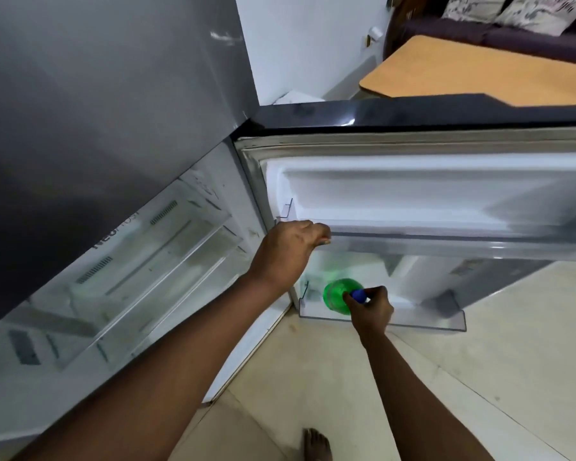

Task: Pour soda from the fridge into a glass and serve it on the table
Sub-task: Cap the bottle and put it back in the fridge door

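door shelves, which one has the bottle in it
The lower door shelf, nearest the floor, holds the green bottle; the right hand has a grip on its blue cap. The upper shelf, under the left hand, shows no bottle.

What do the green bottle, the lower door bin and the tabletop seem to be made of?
Green bottle: translucent plastic, probably, glossy, with a blue cap.
Lower door bin: clear, see-through plastic.
Tabletop: looks like wood or laminate, matte tan; which is unclear.
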